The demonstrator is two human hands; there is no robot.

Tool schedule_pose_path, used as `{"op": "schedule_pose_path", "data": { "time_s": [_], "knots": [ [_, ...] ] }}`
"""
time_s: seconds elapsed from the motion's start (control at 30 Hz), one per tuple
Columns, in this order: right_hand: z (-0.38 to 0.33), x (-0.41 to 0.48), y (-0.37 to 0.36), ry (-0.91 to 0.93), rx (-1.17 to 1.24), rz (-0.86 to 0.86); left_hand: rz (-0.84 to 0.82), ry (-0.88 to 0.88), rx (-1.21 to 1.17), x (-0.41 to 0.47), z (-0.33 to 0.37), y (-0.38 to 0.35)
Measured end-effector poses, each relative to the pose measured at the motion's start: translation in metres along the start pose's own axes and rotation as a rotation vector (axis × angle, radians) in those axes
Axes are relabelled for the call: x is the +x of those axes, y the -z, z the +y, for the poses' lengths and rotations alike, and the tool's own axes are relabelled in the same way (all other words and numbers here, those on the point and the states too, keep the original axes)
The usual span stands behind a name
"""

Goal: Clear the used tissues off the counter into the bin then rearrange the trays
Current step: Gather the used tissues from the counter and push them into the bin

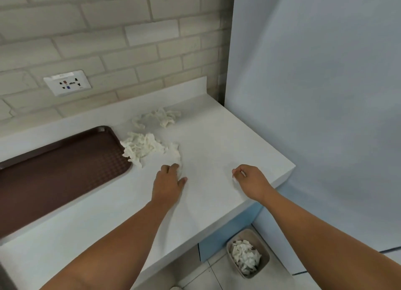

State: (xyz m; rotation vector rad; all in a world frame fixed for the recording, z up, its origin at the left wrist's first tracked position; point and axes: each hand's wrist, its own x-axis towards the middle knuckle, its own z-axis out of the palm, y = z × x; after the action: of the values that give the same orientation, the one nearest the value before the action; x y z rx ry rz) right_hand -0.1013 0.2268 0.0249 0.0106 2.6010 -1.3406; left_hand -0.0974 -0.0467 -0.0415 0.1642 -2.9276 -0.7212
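Two heaps of crumpled white tissue lie on the white counter. One heap overlaps the corner of a brown tray, and a strip of it trails toward me. The other heap lies farther back near the wall. My left hand has its fingers curled down over the near end of that strip, thumb spread to the right. My right hand hovers near the counter's right edge, fingers curled, pinching what looks like a small white tissue scrap. On the floor below stands a beige bin holding tissues.
A brick wall with a white socket plate runs behind the counter. A pale blue-white panel rises at the counter's right end. The bin sits on floor tiles beside a blue cabinet front.
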Motion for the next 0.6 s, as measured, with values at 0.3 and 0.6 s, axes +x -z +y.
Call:
{"op": "schedule_pose_path", "data": {
  "time_s": [0.3, 0.6],
  "knots": [
    [0.002, -0.019, 0.004, 0.046, -0.040, -0.014, 0.036, 0.140, -0.209, -0.006, 0.040, 0.032],
    [0.019, -0.042, 0.028, 0.026, -0.008, -0.015, -0.088, 0.541, -0.826, -0.009, 0.087, 0.044]
  ]
}}
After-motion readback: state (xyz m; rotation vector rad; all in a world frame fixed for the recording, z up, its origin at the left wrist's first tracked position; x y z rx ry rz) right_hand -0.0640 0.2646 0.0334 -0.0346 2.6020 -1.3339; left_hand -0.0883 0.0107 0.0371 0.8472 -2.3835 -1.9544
